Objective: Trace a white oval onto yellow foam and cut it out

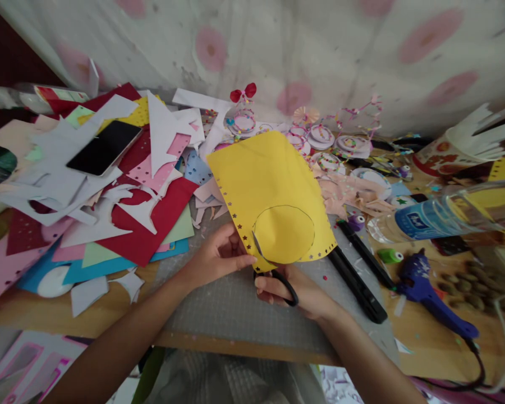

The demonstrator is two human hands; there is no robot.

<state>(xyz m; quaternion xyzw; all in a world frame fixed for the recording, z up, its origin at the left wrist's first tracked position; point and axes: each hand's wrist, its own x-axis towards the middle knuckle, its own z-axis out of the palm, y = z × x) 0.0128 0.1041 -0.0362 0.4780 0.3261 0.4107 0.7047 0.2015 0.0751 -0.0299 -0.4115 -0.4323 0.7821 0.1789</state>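
Note:
A yellow sheet of paper (261,179) with star-shaped holes punched along its edges is held up over the grey cutting mat (219,314). A circle is drawn on it, and a cut runs along the circle's lower left. My left hand (219,255) pinches the sheet's lower left edge between thumb and fingers. My right hand (294,289) grips black-handled scissors (292,292) under the sheet's lower edge. One blade shows through the cut, and the paper covers part of the scissors.
Paper scraps and coloured sheets (147,241) heap up at left, with a phone (105,147) on top. Small beaded wire crafts (320,134) stand behind. To the right lie a black cutter-like tool (357,286), a blue glue gun (433,297) and a plastic bottle (429,216).

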